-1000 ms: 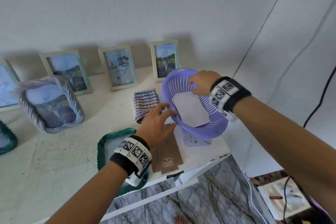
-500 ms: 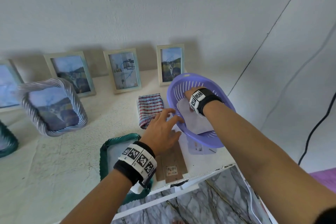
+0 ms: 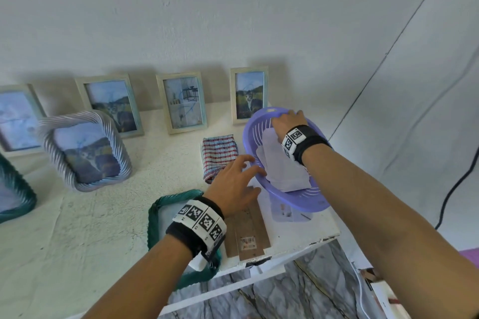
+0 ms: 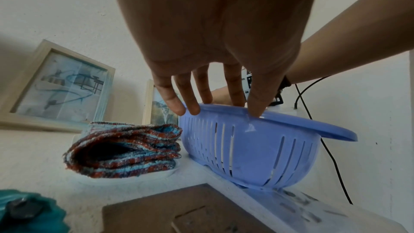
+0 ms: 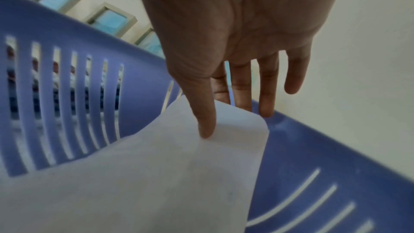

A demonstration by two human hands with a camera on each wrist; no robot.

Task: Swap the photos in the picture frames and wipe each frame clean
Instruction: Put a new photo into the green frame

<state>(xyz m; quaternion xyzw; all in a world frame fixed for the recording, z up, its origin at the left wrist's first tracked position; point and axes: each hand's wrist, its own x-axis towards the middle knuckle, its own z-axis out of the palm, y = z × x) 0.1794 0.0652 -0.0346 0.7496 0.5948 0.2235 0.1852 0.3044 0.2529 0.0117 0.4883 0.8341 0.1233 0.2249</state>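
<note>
A purple slotted basket (image 3: pixel 300 203) stands at the table's right end with white photo sheets (image 3: pixel 282 167) lying face down in it. My right hand (image 3: pixel 286 122) reaches into its far side. There the thumb (image 5: pixel 205 121) presses the top edge of one photo (image 5: pixel 156 174) against the fingers behind it. My left hand (image 3: pixel 233 181) is open, and its straight fingertips (image 4: pixel 192 107) rest on the basket's near rim (image 4: pixel 257 118). A teal rope frame (image 3: pixel 155 217) lies flat under my left wrist, and a brown backing board (image 3: pixel 246 234) lies beside it.
A folded striped cloth (image 3: pixel 219 153) lies just left of the basket. A grey rope frame (image 3: pixel 83 147) and several pale wooden frames (image 3: pixel 181 102) lean along the wall. Another photo (image 3: pixel 287 212) lies partly under the basket. The table edge (image 3: pixel 298 243) runs just below the board.
My right hand went from the basket's far rim down onto the sheets and now pinches a photo's top edge. The left hand has stayed at the near rim.
</note>
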